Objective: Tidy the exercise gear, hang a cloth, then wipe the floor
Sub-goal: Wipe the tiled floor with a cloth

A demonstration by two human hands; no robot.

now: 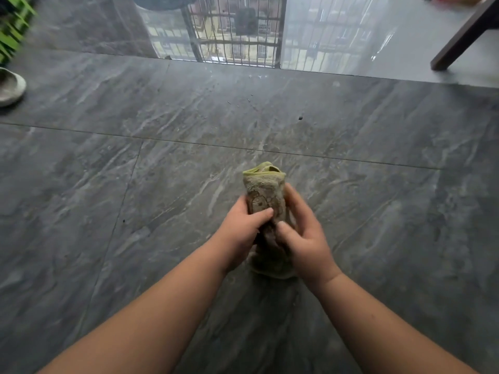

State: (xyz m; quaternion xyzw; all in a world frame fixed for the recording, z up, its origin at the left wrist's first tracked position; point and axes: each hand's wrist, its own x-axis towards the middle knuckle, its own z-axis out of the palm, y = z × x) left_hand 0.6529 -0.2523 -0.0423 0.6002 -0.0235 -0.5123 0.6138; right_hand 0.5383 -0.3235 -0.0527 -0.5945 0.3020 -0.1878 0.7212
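Green cloth [266, 194]: bunched, held upright over grey floor [108, 211], lower part hidden behind hands.
L hand [243, 233]: clamped on cloth.
R hand [305, 238]: clamped on cloth.
Shoe [10, 86]: cut off at left edge.

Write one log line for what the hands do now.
both hands, left, right | gripping bunched olive-green terry cloth | above grey stone-tile floor

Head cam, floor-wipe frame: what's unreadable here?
- Cloth: middle hidden by the left hand and right hand; whether it touches the floor is unclear.
- Print on the cloth: too small to read.
- Pale shoe: cut off by the left edge.
- Green item: blurred, cropped at the corner.
- Dark furniture leg: its top leaves the frame.
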